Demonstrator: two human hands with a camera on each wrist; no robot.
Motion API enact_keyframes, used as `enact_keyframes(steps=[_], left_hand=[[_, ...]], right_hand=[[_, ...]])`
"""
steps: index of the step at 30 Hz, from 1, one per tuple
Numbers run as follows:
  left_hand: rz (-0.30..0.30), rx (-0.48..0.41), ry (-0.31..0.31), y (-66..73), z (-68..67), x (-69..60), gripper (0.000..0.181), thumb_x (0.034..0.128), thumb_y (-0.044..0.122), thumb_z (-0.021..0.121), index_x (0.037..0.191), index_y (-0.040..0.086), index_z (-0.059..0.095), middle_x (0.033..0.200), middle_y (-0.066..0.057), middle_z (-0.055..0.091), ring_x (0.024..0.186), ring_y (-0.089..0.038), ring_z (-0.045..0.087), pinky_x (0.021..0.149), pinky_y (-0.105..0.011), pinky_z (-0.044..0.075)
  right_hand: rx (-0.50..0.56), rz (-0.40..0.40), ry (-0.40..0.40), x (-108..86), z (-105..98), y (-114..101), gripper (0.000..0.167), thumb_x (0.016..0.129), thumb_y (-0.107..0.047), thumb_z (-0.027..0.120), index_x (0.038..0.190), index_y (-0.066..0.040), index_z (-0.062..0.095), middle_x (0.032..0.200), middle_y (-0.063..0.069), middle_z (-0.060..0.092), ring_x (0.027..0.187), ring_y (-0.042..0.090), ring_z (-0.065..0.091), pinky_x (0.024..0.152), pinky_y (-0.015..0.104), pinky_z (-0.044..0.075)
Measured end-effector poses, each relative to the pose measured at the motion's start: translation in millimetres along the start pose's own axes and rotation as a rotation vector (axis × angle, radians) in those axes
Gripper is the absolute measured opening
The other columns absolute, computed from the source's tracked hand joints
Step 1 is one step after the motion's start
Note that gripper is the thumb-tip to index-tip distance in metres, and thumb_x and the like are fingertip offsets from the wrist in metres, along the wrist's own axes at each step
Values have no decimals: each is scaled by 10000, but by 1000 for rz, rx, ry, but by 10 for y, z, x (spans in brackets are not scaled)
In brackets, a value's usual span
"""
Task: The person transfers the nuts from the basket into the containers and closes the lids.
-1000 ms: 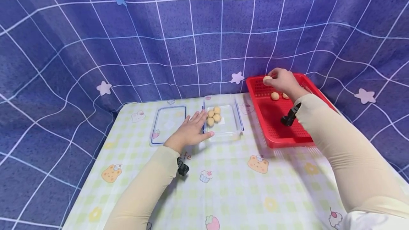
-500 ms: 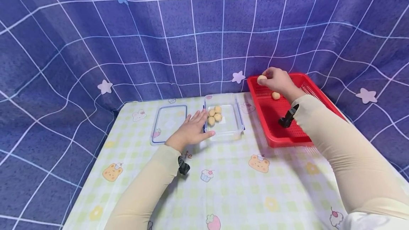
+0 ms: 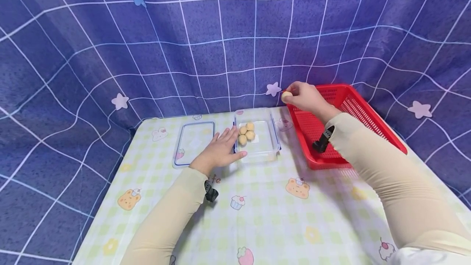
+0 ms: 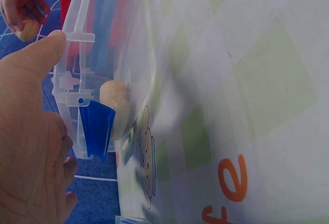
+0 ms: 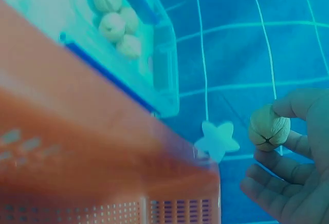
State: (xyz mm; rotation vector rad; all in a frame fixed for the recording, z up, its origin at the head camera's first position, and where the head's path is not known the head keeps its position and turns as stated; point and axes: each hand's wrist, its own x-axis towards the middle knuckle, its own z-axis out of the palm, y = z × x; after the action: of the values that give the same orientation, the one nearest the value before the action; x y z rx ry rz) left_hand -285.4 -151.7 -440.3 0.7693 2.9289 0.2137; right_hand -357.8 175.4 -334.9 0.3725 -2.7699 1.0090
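My right hand [image 3: 308, 98] pinches a walnut [image 3: 286, 97] between thumb and fingers, above the far left corner of the red plastic basket [image 3: 362, 113]. In the right wrist view, the held walnut [image 5: 268, 127] shows a seam and a dark, star-shaped end. Several walnuts [image 3: 243, 139] sit together on the left side of a clear plastic box [image 3: 276, 136] with blue clips. My left hand [image 3: 220, 150] lies with its fingers extended at the left rim of that box. In the left wrist view, its thumb [image 4: 49, 49] touches the rim.
A clear lid [image 3: 195, 144] with a blue seal lies flat left of the box. A checked tablecloth [image 3: 272, 220] covers the table. Behind it hangs a blue curtain [image 3: 206, 52] with grid lines and stars. My right forearm crosses over the basket.
My right hand has carried the walnut left, from over the basket to its far left corner, towards the box. My left hand, the box and the lid have stayed in place.
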Motion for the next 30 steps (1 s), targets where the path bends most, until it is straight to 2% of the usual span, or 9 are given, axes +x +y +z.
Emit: enact_keyframes(steps=[5, 18, 23, 30], left_hand=[[3, -9, 2, 6, -14, 4, 927, 994, 687, 369, 1632, 83, 75, 1700, -103, 22, 1557, -319, 65, 1242, -562, 56], [8, -20, 5, 6, -26, -9, 917, 1003, 664, 383, 1629, 75, 65, 1700, -114, 30, 1557, -297, 35, 1242, -554, 35], [-2, -14, 2, 9, -15, 3, 890, 1015, 649, 370, 1629, 88, 53, 1699, -100, 14, 1557, -286, 6, 1241, -543, 2], [-8, 8, 13, -1, 8, 26, 878, 1018, 632, 381, 1633, 86, 73, 1703, -96, 28, 1554, -272, -21, 1238, -540, -4]], right_hand=[[2, -16, -14, -19, 76, -131, 347, 906, -286, 680, 1119, -14, 647, 1043, 170, 723, 918, 280, 635, 805, 404, 526], [79, 0, -25, -132, 269, -503, 367, 904, -304, 704, 1156, -45, 639, 1063, 159, 709, 976, 277, 637, 890, 438, 519], [124, 27, 3, -227, 333, -652, 370, 907, -322, 699, 1158, -59, 632, 1091, 163, 722, 1005, 285, 659, 871, 443, 534], [154, 6, 78, -333, 466, -795, 379, 917, -316, 693, 1168, -34, 653, 1029, 136, 721, 950, 263, 665, 861, 423, 542]])
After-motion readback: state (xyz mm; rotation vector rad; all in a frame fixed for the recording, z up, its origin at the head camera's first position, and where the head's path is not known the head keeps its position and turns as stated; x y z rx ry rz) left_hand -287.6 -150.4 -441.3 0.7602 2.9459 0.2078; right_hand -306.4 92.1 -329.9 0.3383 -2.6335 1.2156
